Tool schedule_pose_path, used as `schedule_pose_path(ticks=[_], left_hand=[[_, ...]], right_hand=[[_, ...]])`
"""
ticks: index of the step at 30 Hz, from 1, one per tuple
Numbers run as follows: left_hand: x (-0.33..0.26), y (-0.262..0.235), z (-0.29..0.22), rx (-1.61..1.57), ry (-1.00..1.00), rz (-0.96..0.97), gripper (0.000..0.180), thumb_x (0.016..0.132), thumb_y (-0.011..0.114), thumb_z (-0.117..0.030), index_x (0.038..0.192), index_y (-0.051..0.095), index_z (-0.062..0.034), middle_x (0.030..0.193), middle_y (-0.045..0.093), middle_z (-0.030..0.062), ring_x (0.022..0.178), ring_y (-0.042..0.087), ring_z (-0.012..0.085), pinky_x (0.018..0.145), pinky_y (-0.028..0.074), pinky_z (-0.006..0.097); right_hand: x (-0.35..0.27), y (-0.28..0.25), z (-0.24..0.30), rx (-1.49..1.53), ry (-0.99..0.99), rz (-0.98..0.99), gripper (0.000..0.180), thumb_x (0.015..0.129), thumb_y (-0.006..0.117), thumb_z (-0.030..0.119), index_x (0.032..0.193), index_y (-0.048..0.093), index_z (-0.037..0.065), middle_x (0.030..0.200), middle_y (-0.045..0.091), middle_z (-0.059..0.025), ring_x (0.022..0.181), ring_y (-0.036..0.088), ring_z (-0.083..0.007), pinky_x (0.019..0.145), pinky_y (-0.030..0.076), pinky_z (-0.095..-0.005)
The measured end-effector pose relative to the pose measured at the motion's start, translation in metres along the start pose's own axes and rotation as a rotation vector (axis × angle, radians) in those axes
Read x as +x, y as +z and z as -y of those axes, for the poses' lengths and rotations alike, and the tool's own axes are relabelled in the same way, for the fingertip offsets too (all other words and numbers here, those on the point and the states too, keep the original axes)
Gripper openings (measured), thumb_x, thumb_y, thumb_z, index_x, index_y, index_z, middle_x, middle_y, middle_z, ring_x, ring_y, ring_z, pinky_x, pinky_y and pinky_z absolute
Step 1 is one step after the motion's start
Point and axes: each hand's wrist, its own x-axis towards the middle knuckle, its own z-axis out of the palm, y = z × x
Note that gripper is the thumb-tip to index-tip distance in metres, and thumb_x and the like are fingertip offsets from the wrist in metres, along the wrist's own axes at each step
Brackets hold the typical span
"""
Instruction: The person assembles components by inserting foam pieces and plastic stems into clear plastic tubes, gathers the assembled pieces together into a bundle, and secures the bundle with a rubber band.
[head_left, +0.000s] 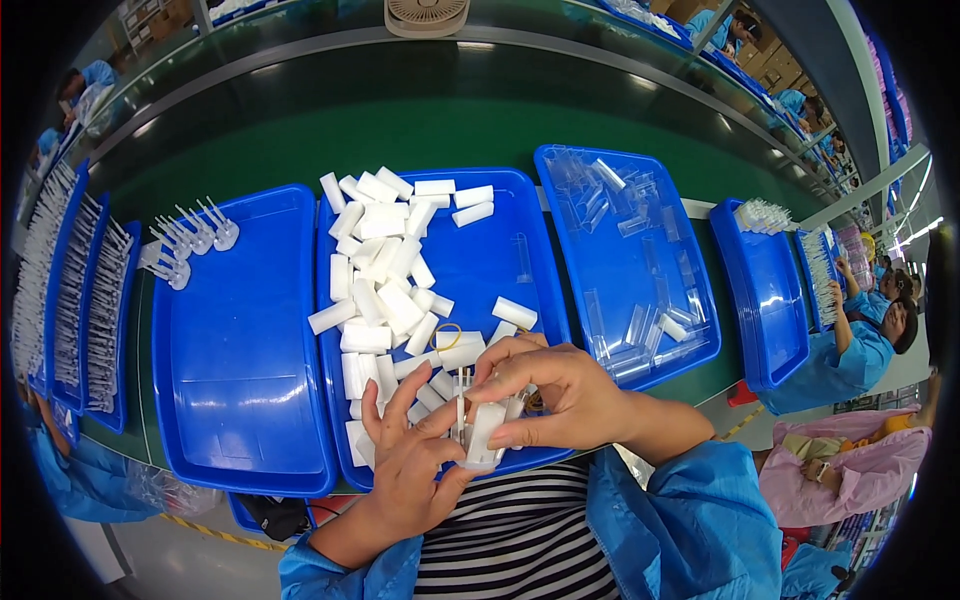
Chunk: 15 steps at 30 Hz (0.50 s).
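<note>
While pinching a white piece (483, 432) with fingers of both hands (480, 425), crowded by white blocks (380, 270) in blue trays (240, 340); green counter (420, 130), workers around.

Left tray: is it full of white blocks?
No. The left tray holds only a few clear forks at its far corner.

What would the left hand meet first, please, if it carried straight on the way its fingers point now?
Probably the heap of white blocks in the middle blue tray, just beyond the left hand; depth is uncertain.
</note>
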Motion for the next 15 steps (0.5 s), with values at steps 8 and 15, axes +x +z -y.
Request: schedule_pose_path(ticks=[8, 15], left_hand=[[-0.001, 0.0, 0.001, 0.067, -0.018, 0.019, 0.022, 0.069, 0.071, -0.017, 0.075, 0.051, -0.0111, 0.11, 0.061, 0.0112, 0.123, 0.037, 0.0403, 0.102, 0.004, 0.057], [-0.004, -0.009, 0.002, -0.307, -0.145, 0.075, 0.023, 0.073, 0.071, -0.02, 0.08, 0.052, -0.0116, 0.107, 0.063, 0.0102, 0.126, 0.037, 0.0346, 0.105, 0.004, 0.05]], right_hand=[[0.001, -0.003, -0.001, -0.143, -0.065, 0.012, 0.035, 0.07, 0.075, 0.007, 0.104, 0.064, 0.006, 0.095, 0.064, -0.0088, 0.099, 0.053, -0.0205, 0.087, 0.035, -0.0336], [-0.001, -0.015, 0.011, 0.099, 0.101, 0.056, 0.024, 0.078, 0.065, 0.002, 0.102, 0.065, 0.003, 0.095, 0.066, -0.011, 0.097, 0.056, -0.0209, 0.082, 0.041, -0.0333]])
